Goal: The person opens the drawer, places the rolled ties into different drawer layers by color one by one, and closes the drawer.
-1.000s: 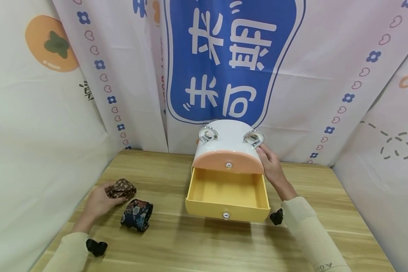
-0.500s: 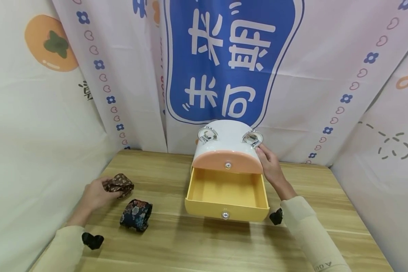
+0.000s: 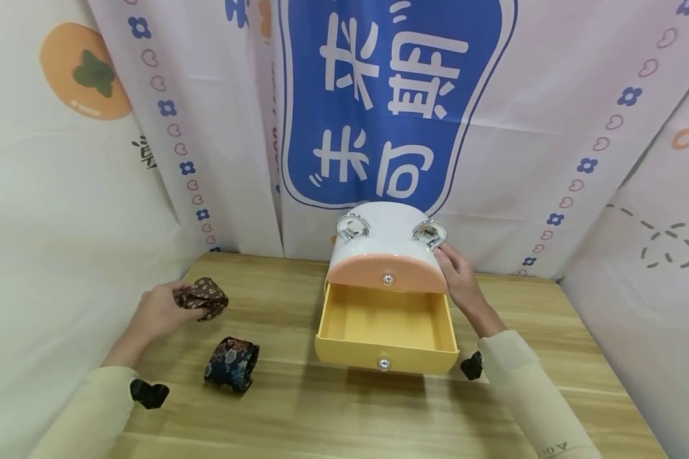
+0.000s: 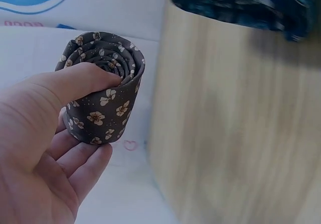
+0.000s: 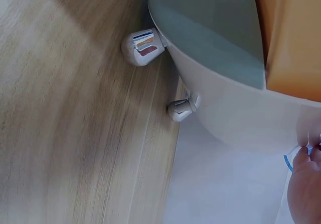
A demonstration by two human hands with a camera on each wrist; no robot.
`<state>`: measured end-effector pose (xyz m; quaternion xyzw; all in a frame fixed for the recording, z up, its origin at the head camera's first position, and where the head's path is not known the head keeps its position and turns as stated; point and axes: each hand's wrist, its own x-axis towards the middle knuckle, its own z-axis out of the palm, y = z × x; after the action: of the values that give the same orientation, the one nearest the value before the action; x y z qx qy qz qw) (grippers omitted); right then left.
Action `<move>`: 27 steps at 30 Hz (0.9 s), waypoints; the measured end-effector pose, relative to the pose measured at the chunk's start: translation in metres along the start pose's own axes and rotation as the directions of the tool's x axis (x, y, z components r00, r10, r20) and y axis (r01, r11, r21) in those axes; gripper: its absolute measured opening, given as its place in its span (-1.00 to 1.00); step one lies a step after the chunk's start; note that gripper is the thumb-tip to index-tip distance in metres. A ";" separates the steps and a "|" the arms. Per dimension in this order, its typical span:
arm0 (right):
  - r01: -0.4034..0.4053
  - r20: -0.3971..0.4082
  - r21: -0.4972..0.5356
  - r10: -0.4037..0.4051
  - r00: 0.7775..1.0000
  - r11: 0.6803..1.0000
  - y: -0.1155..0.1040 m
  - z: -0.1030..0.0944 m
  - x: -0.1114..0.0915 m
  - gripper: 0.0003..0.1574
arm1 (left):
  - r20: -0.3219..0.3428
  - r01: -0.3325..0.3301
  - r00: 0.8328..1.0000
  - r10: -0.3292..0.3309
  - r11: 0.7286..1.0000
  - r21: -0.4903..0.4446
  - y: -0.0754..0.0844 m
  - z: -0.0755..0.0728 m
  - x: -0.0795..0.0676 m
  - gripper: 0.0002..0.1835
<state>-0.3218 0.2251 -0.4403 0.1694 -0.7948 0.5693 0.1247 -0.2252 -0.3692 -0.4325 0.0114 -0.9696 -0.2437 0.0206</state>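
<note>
My left hand point(image 3: 161, 311) pinches a rolled brown necktie point(image 3: 203, 299) with small pale flowers, held above the left part of the table. In the left wrist view, the thumb lies over the spiral end of this necktie point(image 4: 108, 108) and the other fingers support it beneath. A second rolled necktie point(image 3: 231, 364), navy with flowers, lies nearer the front on the tabletop. On the right side of a white frog-shaped drawer box point(image 3: 390, 226) rests my right hand point(image 3: 459, 280), its fingertips against the shell below a silver ring. The box's yellow drawer point(image 3: 386, 359) is pulled out and empty.
Above the yellow drawer is an orange drawer front point(image 3: 386, 271), closed. Underneath, the right wrist view shows a green front point(image 5: 210, 33) and silver feet point(image 5: 143, 47). Printed curtains point(image 3: 224, 146) hang around the wooden table point(image 3: 287, 421).
My left hand has carried the brown necktie farther back on the table, away from the navy one. My right hand and the drawer box have stayed in place.
</note>
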 end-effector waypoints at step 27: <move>0.063 -0.030 0.041 -0.062 0.998 0.997 0.004 0.003 -0.001 -0.42 | 0.014 -0.187 0.982 0.189 0.978 -0.090 0.132 -0.034 0.012 -0.16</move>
<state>-0.3224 0.2239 -0.4450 0.1887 -0.7751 0.5839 0.1504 -0.2374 -0.2694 -0.3394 -0.0838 -0.9547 -0.2835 0.0330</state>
